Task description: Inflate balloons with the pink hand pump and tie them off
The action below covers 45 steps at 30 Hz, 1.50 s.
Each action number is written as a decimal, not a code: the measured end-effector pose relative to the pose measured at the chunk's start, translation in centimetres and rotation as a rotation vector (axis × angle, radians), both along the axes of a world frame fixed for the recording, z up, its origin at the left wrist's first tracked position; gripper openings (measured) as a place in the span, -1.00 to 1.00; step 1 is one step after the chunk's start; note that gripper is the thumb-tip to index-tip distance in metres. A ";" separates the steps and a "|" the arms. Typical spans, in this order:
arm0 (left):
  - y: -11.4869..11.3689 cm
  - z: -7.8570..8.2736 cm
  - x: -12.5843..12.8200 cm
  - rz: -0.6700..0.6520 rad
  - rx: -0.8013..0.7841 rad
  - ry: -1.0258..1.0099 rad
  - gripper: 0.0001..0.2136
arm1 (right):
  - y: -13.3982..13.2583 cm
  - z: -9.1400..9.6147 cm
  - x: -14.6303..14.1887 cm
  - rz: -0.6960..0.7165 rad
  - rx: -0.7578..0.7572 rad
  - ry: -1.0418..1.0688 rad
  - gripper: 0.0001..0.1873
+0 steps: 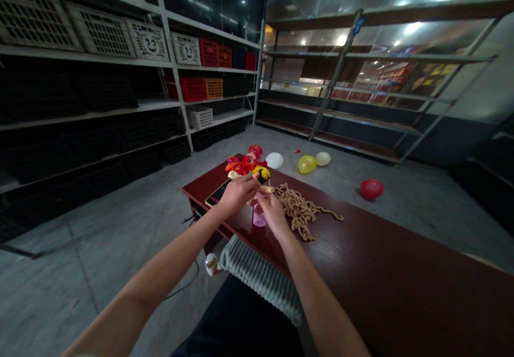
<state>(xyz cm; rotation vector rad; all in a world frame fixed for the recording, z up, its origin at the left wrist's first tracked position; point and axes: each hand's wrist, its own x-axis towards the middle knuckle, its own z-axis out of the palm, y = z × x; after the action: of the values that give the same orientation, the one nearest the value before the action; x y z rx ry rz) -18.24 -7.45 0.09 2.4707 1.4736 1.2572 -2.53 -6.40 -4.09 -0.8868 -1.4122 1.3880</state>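
Over the table's near edge, my left hand (240, 192) and my right hand (272, 211) come together. Both hands are closed around a small pale yellow deflated balloon (266, 189), fingers pinching it. Just below my right hand, a pink object (259, 220) with a dark mark stands on the table; what it is I cannot make out. Beyond my hands lies a pile of limp red, orange and yellow balloons (244, 166). A dark-screened phone (217, 194) rests left of my left hand. To the right of my right hand, a tangled tan cord (299, 210) is heaped.
The dark red-brown table (385, 263) stretches to the right. Inflated white (274, 160), yellow (307, 164) and red balloons (371, 189) lie on the floor beyond it. Metal shelves (172, 68) with plastic crates line the left. A grey ribbed cloth (261, 276) hangs near my lap.
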 end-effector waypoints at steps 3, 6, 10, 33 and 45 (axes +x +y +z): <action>-0.6 -0.5 0.6 -0.030 0.016 -0.080 -0.83 | -0.3 0.8 0.7 -0.031 -0.016 0.028 -0.52; -0.6 -0.8 0.4 -0.077 0.002 -0.090 -0.79 | -0.4 1.4 1.6 -0.060 -0.044 0.091 -0.55; -0.7 -1.2 0.1 -0.011 0.027 -0.024 -0.83 | -0.1 1.4 1.8 -0.084 -0.036 0.112 -0.59; -0.7 -3.4 5.5 -0.322 -0.590 -1.700 -0.85 | -0.1 2.2 0.7 -0.483 0.788 -0.519 -0.87; 4.0 -4.1 2.6 -0.038 -0.401 -1.761 -0.78 | 0.9 -2.9 0.4 -0.406 0.520 -0.788 -0.27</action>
<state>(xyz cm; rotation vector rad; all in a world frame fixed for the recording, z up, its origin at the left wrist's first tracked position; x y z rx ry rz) -15.66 -3.48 -3.99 0.4540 0.8371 1.8556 -2.10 -5.51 -6.99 -1.3310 -1.9007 0.3117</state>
